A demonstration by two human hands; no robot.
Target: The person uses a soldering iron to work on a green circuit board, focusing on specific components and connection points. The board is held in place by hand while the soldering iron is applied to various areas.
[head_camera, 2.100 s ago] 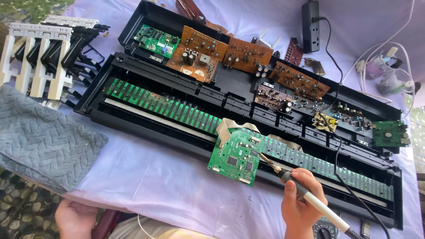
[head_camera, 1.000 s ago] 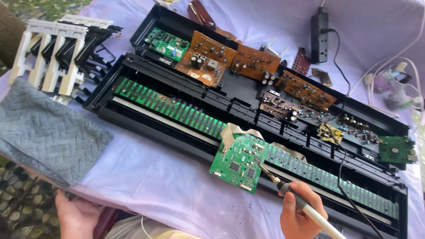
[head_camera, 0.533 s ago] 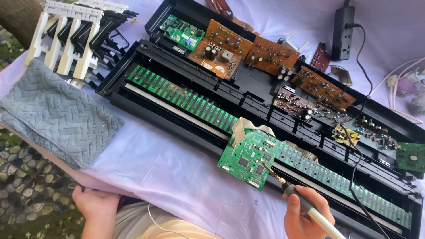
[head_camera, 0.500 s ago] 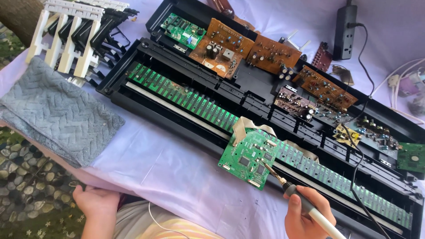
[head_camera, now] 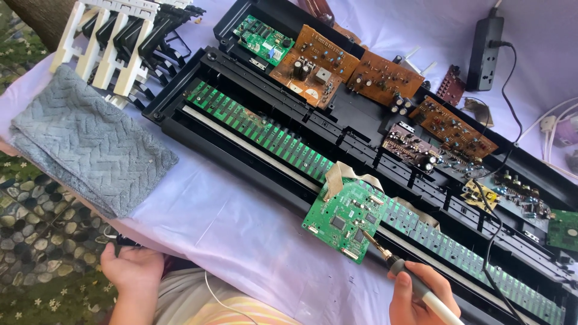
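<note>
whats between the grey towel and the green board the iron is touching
In the head view, only bare lilac tablecloth lies between the grey towel and the green circuit board. The black keyboard chassis runs just above that stretch.

My only view is the head camera, looking steeply down from above and close onto the cloth-covered table point(head_camera: 229, 229), opened keyboard chassis point(head_camera: 337, 129) running diagonally across frame, both hands cut by the bottom edge.
</note>
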